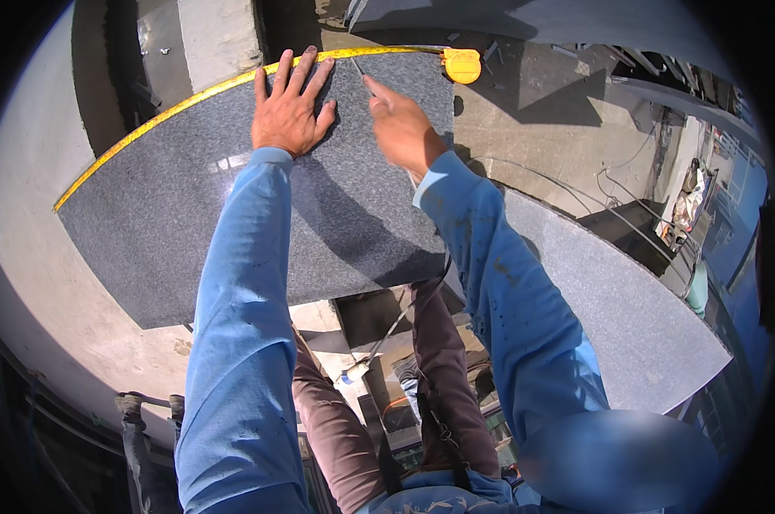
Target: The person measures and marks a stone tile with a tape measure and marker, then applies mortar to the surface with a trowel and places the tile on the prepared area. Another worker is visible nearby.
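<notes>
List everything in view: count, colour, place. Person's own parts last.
dark slab: 1, speckled grey, centre under both hands
tape: 1, yellow, blade along the dark slab's far edge, case at its right end
thin tool: 1, greyish, in the right grip; kind unclear
pale slab: 1, light grey, right
cables: several, dark, right, above the pale slab
scraps: several, grey, top right
cloth-like item: 1, teal, far right
blurred shape: 1, blue, lower right; kind unclear
left grip: 1, bare, spread on the dark slab
right grip: 1, bare, over the dark slab
sleeves: 2, blue, centre
trouser legs: 2, mauve-brown, bottom centre
</notes>
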Motion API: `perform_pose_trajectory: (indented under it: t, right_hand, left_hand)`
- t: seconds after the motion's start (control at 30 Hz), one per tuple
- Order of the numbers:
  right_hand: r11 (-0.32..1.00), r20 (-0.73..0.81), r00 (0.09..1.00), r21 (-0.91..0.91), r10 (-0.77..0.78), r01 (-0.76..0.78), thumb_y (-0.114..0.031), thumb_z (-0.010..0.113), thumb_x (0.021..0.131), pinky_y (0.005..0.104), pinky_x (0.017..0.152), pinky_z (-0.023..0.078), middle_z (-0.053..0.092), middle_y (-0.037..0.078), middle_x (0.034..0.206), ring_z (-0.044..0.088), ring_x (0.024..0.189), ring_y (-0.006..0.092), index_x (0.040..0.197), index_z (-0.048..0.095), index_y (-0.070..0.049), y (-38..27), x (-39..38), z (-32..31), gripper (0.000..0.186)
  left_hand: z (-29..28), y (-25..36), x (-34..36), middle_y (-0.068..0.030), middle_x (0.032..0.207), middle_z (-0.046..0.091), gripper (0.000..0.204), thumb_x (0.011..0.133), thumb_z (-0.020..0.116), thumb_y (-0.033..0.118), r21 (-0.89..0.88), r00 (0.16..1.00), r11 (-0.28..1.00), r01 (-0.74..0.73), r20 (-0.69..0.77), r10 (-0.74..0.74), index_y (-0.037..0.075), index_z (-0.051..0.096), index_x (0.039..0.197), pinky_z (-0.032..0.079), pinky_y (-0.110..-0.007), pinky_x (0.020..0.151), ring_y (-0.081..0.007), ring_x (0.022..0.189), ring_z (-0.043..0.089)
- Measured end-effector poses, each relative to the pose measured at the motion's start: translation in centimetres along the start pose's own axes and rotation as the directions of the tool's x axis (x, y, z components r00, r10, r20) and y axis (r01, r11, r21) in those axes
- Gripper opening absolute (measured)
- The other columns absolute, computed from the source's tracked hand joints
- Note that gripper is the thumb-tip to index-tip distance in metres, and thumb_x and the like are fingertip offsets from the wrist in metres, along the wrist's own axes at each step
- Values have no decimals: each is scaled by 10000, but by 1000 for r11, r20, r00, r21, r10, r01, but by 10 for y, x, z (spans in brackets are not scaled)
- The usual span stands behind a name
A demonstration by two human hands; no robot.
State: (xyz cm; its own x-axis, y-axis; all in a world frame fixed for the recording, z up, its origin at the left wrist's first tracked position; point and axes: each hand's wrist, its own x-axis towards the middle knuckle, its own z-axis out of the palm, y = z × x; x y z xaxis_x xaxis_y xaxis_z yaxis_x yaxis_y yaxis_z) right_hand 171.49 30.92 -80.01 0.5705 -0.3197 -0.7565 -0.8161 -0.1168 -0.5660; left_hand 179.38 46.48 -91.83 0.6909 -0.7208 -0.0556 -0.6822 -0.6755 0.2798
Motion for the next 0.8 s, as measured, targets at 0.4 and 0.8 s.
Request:
perform_pose_trajectory:
  t: [0.4, 0.8]
  right_hand:
    - [651, 183, 821, -527, -540, 546, -228, 475, 1044, 389, 892, 531, 665, 245, 1186, 670, 1043, 308, 1509, 426, -47, 36, -25, -61, 501]
    - [216, 12, 929, -971, -370, 98, -463, 755, 854, 490, 903, 534, 676, 161, 1140, 667, 1056, 377, 1323, 535, -87, 17, 69, -123, 640]
  left_hand:
    - [3, -1, -3, 21, 1646, 262, 643, 953, 459, 507, 46, 999, 999, 15, 48, -18, 339, 329, 1559, 109, -585, 1234, -270, 1535, 178]
    - [11, 1, -1, 29, 1618, 316, 547, 1025, 397, 523, 67, 999, 997, -28, -32, 30, 350, 354, 1542, 120, -601, 1227, -257, 1520, 225]
